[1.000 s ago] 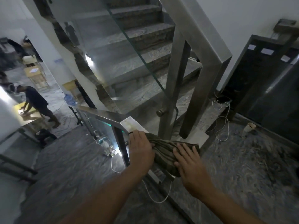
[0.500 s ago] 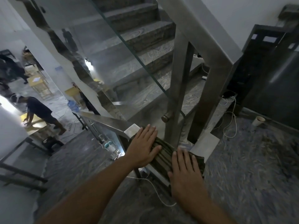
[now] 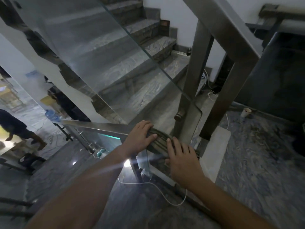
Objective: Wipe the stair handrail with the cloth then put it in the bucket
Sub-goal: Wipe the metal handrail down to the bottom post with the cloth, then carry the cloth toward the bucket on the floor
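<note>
A dark striped cloth (image 3: 159, 140) lies bunched on the low steel handrail (image 3: 99, 126), near where it meets the upright post (image 3: 194, 76). My left hand (image 3: 140, 138) covers the cloth's left end, fingers over the top and thumb against its side. My right hand (image 3: 183, 160) rests flat on the cloth's right end, fingers spread, pressing it onto the rail. A second, sloping handrail (image 3: 231, 22) rises above to the right. At the right edge a dark rounded object (image 3: 299, 146) is cut off; I cannot tell what it is.
A glass panel (image 3: 92, 52) runs along the marble stairs (image 3: 145, 90). A paper cup (image 3: 245, 112) stands on the landing floor at right. A white cable (image 3: 165, 192) trails under the rail. A person (image 3: 16, 129) stands on the floor below, at left.
Both hands have slid the cloth left along the rail toward its corner. My left hand went from a curled grip to lying flatter over the cloth. The camera has tilted.
</note>
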Demonstrator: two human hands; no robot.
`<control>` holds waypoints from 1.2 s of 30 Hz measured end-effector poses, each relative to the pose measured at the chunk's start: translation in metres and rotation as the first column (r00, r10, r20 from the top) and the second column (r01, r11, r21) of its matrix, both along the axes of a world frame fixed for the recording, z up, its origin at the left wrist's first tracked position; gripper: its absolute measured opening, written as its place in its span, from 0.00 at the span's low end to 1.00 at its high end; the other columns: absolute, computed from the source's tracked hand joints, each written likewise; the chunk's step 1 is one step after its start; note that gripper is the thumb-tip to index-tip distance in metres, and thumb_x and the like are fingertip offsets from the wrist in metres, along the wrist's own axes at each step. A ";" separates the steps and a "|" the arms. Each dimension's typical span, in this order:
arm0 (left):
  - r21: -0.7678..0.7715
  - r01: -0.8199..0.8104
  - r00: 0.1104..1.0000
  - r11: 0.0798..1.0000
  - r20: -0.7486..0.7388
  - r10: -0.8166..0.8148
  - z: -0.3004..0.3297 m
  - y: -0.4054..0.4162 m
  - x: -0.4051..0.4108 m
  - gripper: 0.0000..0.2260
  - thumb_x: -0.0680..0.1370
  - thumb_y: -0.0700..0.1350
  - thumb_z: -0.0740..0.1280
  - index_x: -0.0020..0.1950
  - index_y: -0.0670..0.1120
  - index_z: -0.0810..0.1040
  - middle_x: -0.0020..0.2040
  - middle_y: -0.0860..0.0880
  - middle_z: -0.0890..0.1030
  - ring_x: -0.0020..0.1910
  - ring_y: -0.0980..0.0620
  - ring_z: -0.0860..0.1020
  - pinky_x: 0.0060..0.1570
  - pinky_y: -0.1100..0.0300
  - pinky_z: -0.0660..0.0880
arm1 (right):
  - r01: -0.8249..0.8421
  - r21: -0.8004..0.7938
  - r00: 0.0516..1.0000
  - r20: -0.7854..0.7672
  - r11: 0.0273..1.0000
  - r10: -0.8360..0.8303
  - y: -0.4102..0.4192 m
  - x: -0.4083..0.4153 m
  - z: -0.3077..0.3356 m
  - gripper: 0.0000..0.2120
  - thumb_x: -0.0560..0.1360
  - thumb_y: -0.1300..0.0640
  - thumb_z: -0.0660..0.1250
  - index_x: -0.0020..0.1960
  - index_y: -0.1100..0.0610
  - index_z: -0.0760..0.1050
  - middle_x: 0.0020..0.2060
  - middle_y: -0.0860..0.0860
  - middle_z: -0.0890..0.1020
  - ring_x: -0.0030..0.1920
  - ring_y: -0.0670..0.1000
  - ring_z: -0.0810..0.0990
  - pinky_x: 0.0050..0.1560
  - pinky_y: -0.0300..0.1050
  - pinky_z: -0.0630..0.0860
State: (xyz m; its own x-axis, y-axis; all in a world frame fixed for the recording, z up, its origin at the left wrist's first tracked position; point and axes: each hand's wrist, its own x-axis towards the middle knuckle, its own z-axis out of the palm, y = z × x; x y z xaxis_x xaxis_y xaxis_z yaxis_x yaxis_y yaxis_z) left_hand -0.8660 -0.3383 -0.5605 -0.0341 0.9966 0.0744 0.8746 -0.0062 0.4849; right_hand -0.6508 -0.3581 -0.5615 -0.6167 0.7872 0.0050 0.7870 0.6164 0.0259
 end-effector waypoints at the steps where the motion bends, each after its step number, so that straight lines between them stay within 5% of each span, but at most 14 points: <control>1: 0.014 -0.025 0.998 1.000 0.051 0.024 -0.001 -0.001 -0.002 0.36 0.71 0.64 0.54 0.67 0.38 0.72 0.69 0.40 0.72 0.70 0.43 0.67 0.71 0.57 0.57 | -0.011 0.015 1.000 0.008 1.000 0.011 0.000 -0.003 0.000 0.32 0.77 0.43 0.54 0.75 0.60 0.59 0.70 0.61 0.71 0.63 0.62 0.74 0.61 0.61 0.72; 4: 0.039 -0.113 0.981 0.993 0.166 0.106 -0.008 -0.012 -0.002 0.29 0.74 0.57 0.61 0.69 0.41 0.71 0.70 0.41 0.71 0.70 0.44 0.67 0.72 0.51 0.61 | -0.044 0.079 0.999 0.017 0.996 0.043 -0.002 -0.006 0.003 0.32 0.76 0.46 0.63 0.74 0.60 0.61 0.69 0.62 0.72 0.64 0.62 0.75 0.62 0.60 0.73; 13: 0.144 -0.173 0.965 0.974 0.221 0.139 -0.024 -0.051 0.012 0.25 0.78 0.42 0.65 0.75 0.41 0.63 0.77 0.41 0.60 0.77 0.41 0.55 0.76 0.47 0.53 | -0.154 0.104 0.988 0.027 0.982 0.152 -0.017 0.012 0.003 0.32 0.73 0.53 0.65 0.75 0.59 0.62 0.72 0.60 0.70 0.71 0.62 0.70 0.70 0.57 0.63; 16: 0.277 -0.111 0.992 0.954 0.084 0.091 -0.019 -0.067 0.027 0.20 0.74 0.41 0.62 0.65 0.37 0.76 0.68 0.36 0.73 0.70 0.33 0.68 0.65 0.35 0.68 | -0.151 0.092 0.988 -0.017 0.984 0.153 -0.026 0.028 0.004 0.39 0.64 0.60 0.75 0.72 0.59 0.66 0.69 0.59 0.74 0.67 0.61 0.75 0.66 0.57 0.71; 18: 0.263 -0.041 0.998 0.964 -0.034 0.052 -0.021 -0.070 0.045 0.18 0.68 0.40 0.70 0.56 0.37 0.82 0.59 0.35 0.81 0.59 0.30 0.77 0.51 0.29 0.74 | -0.166 0.092 0.984 -0.053 0.982 0.171 -0.034 0.045 0.004 0.42 0.59 0.64 0.77 0.71 0.59 0.68 0.68 0.59 0.75 0.65 0.61 0.76 0.64 0.58 0.73; 20: 0.159 0.073 0.984 0.985 -0.172 -0.045 -0.022 -0.068 0.069 0.32 0.51 0.42 0.83 0.54 0.38 0.82 0.53 0.37 0.84 0.52 0.32 0.82 0.59 0.37 0.71 | -0.176 0.130 0.980 -0.072 0.976 0.186 -0.040 0.066 0.006 0.38 0.59 0.66 0.74 0.69 0.59 0.71 0.65 0.59 0.78 0.63 0.60 0.79 0.61 0.58 0.75; 22: 0.116 0.139 0.960 0.983 -0.259 -0.105 -0.028 -0.067 0.096 0.44 0.41 0.50 0.83 0.54 0.41 0.76 0.47 0.41 0.86 0.47 0.38 0.84 0.52 0.48 0.78 | -0.166 0.186 0.979 -0.090 0.968 0.185 -0.047 0.090 0.007 0.30 0.64 0.67 0.65 0.66 0.59 0.75 0.62 0.58 0.80 0.59 0.60 0.81 0.58 0.56 0.77; 23: 0.097 0.170 0.945 0.981 -0.298 -0.135 -0.023 -0.072 0.110 0.42 0.43 0.52 0.82 0.53 0.43 0.75 0.44 0.44 0.87 0.44 0.41 0.85 0.45 0.51 0.80 | -0.157 0.185 0.979 -0.102 0.970 0.178 -0.050 0.103 0.007 0.29 0.64 0.68 0.64 0.65 0.58 0.76 0.62 0.57 0.81 0.58 0.59 0.82 0.56 0.56 0.78; 25: 0.189 0.254 0.930 0.949 -0.317 -0.186 -0.010 -0.090 0.139 0.22 0.55 0.47 0.77 0.47 0.43 0.82 0.43 0.46 0.87 0.43 0.44 0.86 0.38 0.52 0.81 | -0.139 0.150 0.977 -0.142 0.979 0.160 -0.058 0.134 0.007 0.33 0.59 0.73 0.70 0.64 0.58 0.77 0.61 0.57 0.81 0.56 0.59 0.83 0.48 0.54 0.83; 26: 0.262 0.270 0.937 0.926 -0.291 -0.191 -0.007 -0.100 0.153 0.13 0.62 0.46 0.68 0.43 0.45 0.85 0.43 0.46 0.87 0.44 0.44 0.86 0.39 0.50 0.81 | -0.139 0.133 0.974 -0.163 0.981 0.160 -0.063 0.149 0.009 0.36 0.57 0.75 0.73 0.63 0.57 0.78 0.61 0.56 0.81 0.55 0.59 0.84 0.45 0.52 0.84; 27: 0.283 0.233 0.953 0.930 -0.257 -0.161 -0.004 -0.111 0.167 0.15 0.64 0.45 0.61 0.41 0.46 0.86 0.44 0.47 0.87 0.46 0.46 0.85 0.43 0.48 0.81 | -0.137 0.117 0.971 -0.180 0.984 0.157 -0.069 0.165 0.010 0.36 0.57 0.75 0.73 0.63 0.56 0.78 0.61 0.56 0.82 0.53 0.58 0.84 0.43 0.50 0.84; 30: 0.335 0.152 0.988 0.930 -0.015 -0.156 -0.011 -0.132 0.208 0.15 0.67 0.43 0.59 0.46 0.43 0.84 0.48 0.45 0.86 0.53 0.44 0.82 0.57 0.46 0.73 | -0.088 0.070 0.976 -0.194 0.994 0.100 -0.087 0.212 0.018 0.30 0.60 0.73 0.71 0.60 0.54 0.80 0.56 0.55 0.84 0.47 0.55 0.86 0.40 0.44 0.81; 33: 0.234 0.130 0.985 0.964 0.083 -0.153 -0.013 -0.144 0.249 0.13 0.69 0.42 0.61 0.49 0.43 0.81 0.45 0.44 0.82 0.48 0.44 0.78 0.48 0.51 0.76 | 0.041 -0.093 0.968 -0.242 0.995 -0.062 -0.098 0.254 0.021 0.29 0.68 0.70 0.67 0.66 0.50 0.74 0.62 0.53 0.80 0.53 0.56 0.83 0.47 0.44 0.78; 36: 0.012 0.125 0.967 0.992 0.222 -0.125 0.002 -0.146 0.287 0.15 0.72 0.50 0.60 0.54 0.44 0.77 0.49 0.44 0.80 0.49 0.45 0.78 0.51 0.52 0.75 | 0.262 -0.281 0.906 -0.257 0.923 -0.336 -0.103 0.297 0.034 0.23 0.76 0.62 0.63 0.69 0.48 0.68 0.60 0.51 0.79 0.52 0.53 0.80 0.49 0.45 0.76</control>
State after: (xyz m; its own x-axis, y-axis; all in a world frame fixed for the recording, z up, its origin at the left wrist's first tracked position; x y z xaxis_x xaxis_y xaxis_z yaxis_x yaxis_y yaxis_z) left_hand -0.5789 -0.4838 -0.5589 0.0751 0.9942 0.0768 0.7375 -0.1072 0.6668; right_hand -0.3540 -0.4611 -0.5276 -0.3509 0.9346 -0.0584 0.8834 0.3097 -0.3517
